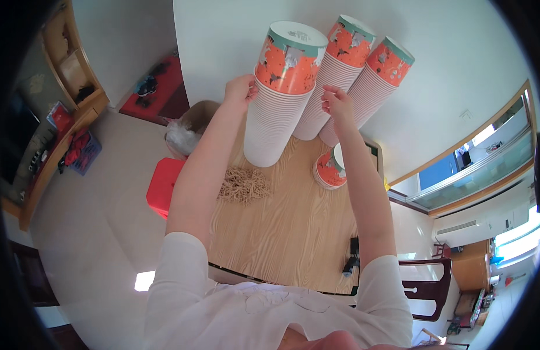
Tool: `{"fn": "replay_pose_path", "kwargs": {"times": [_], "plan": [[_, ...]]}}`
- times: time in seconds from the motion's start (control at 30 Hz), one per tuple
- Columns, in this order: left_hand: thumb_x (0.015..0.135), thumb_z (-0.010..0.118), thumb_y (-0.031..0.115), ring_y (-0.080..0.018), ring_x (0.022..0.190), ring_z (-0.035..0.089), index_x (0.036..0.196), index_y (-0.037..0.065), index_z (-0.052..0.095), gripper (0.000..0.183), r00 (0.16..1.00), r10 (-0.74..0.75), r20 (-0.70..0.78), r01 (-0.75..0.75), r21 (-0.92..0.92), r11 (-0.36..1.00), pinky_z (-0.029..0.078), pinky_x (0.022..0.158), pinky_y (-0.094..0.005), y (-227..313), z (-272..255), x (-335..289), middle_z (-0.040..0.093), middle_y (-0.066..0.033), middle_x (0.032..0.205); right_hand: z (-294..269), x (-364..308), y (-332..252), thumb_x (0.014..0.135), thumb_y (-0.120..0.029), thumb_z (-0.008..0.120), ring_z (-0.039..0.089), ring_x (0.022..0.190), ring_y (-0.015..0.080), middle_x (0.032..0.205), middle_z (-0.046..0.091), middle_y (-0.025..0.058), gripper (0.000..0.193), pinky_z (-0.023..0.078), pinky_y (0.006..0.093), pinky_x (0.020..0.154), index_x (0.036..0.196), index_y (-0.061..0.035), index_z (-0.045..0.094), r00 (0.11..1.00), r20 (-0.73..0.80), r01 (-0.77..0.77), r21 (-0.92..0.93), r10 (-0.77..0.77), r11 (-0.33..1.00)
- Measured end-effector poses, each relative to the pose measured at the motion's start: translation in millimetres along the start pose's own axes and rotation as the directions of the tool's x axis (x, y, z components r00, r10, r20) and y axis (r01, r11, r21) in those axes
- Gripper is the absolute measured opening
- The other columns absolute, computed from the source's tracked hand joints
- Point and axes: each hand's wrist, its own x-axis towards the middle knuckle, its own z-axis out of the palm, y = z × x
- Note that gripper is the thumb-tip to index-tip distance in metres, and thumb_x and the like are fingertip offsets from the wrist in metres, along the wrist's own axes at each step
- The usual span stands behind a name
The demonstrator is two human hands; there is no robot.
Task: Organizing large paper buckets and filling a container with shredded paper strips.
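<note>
A tall stack of upside-down paper tubs [271, 111] stands on the left of the far part of the table, the top one orange and green, white rims below. My left hand [242, 89] is closed at that stack's left side, fingertips on the top tub's rim. My right hand [338, 105] is just right of the same stack, fingers half bent and apart, with nothing visible in them. It overlaps the middle stack [347, 49]; a third stack [379, 76] leans away behind it. A short pile of orange tubs [329, 170] rests by my right forearm, partly hidden.
Brown crinkled string or paper shreds [245, 184] lie on the wooden table [281, 233] beside my left forearm. Left of the table are a red stool [162, 186] and a box with clear plastic [182, 137]. Small black objects [351, 259] sit at the right edge, near a dark chair [433, 286].
</note>
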Motion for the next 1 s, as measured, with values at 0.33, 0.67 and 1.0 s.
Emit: {"fn": "replay_pose_path", "kwargs": {"times": [0.33, 0.67, 1.0], "plan": [[0.073, 0.061, 0.012, -0.0095, 0.049, 0.046, 0.081, -0.001, 0.059, 0.016, 0.991, 0.132, -0.037, -0.119, 0.254, 0.96, 0.033, 0.038, -0.0211, 6.1, -0.6, 20.2, 0.053, -0.0042, 0.066, 15.7, 26.9, 13.6, 0.08, -0.021, 0.059, 0.051, 0.059, 0.0093, 0.074, 0.056, 0.0021, 0.021, 0.043, 0.0229, 0.051, 0.09, -0.003, 0.057, 0.976, -0.071, -0.206, 0.033, 0.208, 0.978], [0.074, 0.064, 0.022, -0.0101, 0.061, 0.047, 0.089, 0.005, 0.059, 0.023, 0.998, 0.04, 0.043, -0.053, 0.384, 0.922, 0.038, 0.056, -0.0252, 12.7, -6.4, 28.1, 0.054, -0.0031, 0.084, 14.0, 29.9, 17.1, 0.078, -0.02, 0.062, 0.05, 0.062, 0.0101, 0.075, 0.054, 0.0017, 0.02, 0.043, 0.0243, 0.055, 0.087, -0.0035, 0.056, 0.957, -0.025, -0.284, 0.104, 0.288, 0.953], [0.073, 0.066, 0.02, -0.0101, 0.06, 0.047, 0.09, 0.005, 0.059, 0.025, 1.0, 0.014, 0.024, -0.023, 0.437, 0.899, 0.038, 0.055, -0.0247, 15.2, -8.6, 26.2, 0.054, -0.0038, 0.084, 18.1, 27.9, 5.7, 0.075, -0.013, 0.064, 0.049, 0.054, 0.0087, 0.07, 0.056, 0.0019, 0.014, 0.041, 0.0226, 0.048, 0.082, -0.0016, 0.059, 0.964, -0.036, -0.259, 0.127, 0.265, 0.958]]}}
